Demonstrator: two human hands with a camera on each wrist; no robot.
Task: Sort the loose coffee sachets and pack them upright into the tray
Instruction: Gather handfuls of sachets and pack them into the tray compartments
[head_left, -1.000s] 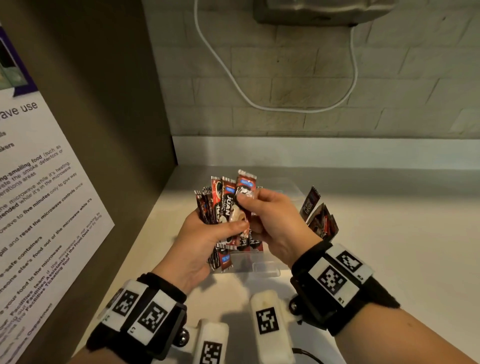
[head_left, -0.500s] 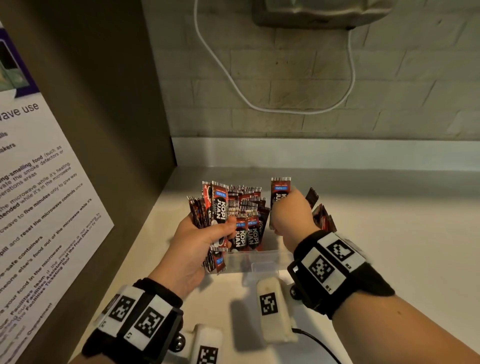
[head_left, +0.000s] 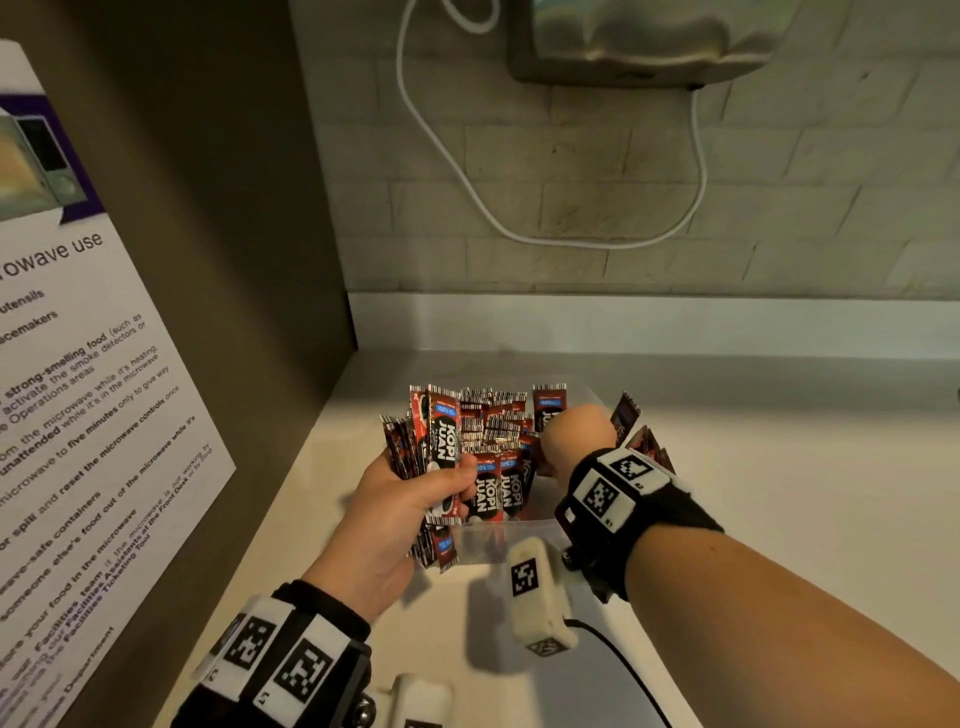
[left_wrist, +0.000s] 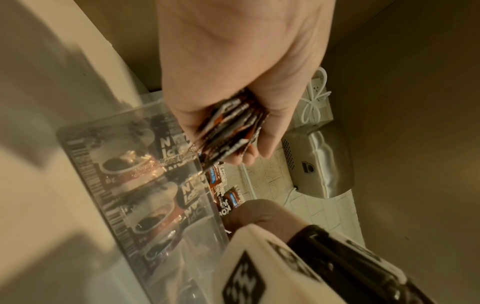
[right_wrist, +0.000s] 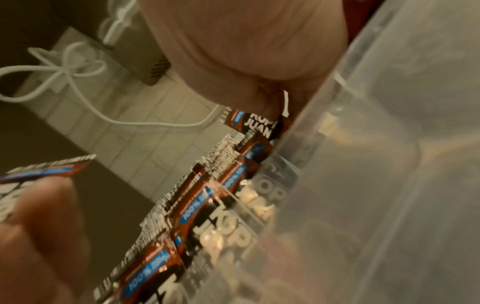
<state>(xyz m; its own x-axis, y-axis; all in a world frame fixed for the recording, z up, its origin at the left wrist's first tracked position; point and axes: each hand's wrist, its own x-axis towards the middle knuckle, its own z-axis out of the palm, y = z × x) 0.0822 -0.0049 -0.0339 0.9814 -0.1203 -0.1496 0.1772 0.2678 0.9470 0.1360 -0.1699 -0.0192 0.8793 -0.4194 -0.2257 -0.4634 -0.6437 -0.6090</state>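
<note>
Slotting one light, slippery sachet (head_left: 548, 410) into the tray (head_left: 524, 525) at twelve o'clock, right hand (head_left: 574, 436) pinching its middle; left hand (head_left: 410, 499) grips the bundle (head_left: 434, 441).

The right hand (head_left: 574, 441) hides its own fingers and the lower half of the sachet (head_left: 548, 406) it holds; the poster (head_left: 78, 415) runs off-frame.
</note>
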